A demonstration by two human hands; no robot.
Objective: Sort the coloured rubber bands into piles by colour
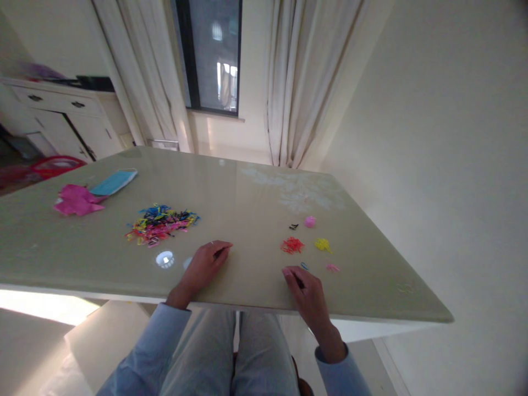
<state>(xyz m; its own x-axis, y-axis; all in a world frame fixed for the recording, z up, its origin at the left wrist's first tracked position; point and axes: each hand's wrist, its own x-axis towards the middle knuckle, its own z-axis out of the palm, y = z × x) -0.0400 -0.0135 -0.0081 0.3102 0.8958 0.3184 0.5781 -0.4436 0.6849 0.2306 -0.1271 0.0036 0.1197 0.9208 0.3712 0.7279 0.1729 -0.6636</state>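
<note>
Mixed pile [161,224] of thin, bendy, band-like pieces sits on the left part of the desk [247,220]: blue, black, yellow, red, pink, all tangled. Pile is longer than deep, long axis roughly side to side, far right end tilting slightly away; single pieces point every which way.

Left hand [206,265] rests on the desk just right of the pile, fingers bunched, tips together and pointing right; can't tell if a piece is pinched. Right hand [307,291] is at the near edge, fingers curled in, thumb and index tips meeting, pointing forward-left; can't tell if anything is held there either.

Single-color groups beyond the right hand: red cluster [292,245], loose and spiky; yellow cluster [322,244], rounder, beside it; black pieces [293,226], few, slanted; compact pink clump [310,221], farthest; small light pink cluster [332,268], longer side to side; blue piece [304,265], narrow loop just past the knuckles.

Desk surface glossy, greenish, reflecting light. Far left: crumpled magenta sheet [78,200], jagged edges, touching a light-blue pleated mask [114,182], long axis running away to the right. Sleeves [152,341] light blue, smooth fabric.
</note>
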